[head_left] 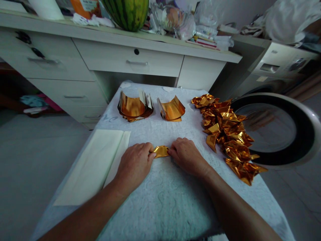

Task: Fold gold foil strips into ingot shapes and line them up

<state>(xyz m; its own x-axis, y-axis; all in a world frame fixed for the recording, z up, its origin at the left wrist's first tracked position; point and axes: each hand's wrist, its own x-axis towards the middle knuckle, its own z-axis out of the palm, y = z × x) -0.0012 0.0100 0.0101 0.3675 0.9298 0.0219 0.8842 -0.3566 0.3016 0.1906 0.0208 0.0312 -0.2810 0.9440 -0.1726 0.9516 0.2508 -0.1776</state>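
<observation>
A small folded piece of gold foil paper (pixel 161 151) lies low over the cloth-covered surface, stretched between both hands. My left hand (pixel 136 164) is closed on its left end, thumb and fingers pinched together. At the right end, my right hand (pixel 187 154) pinches it the same way. Beyond the hands stand two stacks of curled gold foil sheets, a thicker left stack (pixel 132 106) and a thinner right stack (pixel 172 108). To the right of my right hand is a heap of folded gold foil pieces (pixel 225 130) with pointed ends.
Pale paper sheets (pixel 92 160) lie left of my left arm on the light patterned cloth (pixel 155 201). A white drawer desk (pixel 130 57) stands behind, bearing a watermelon (pixel 126 13) and clutter. The open round door of a washing machine (pixel 273 130) sits close on the right.
</observation>
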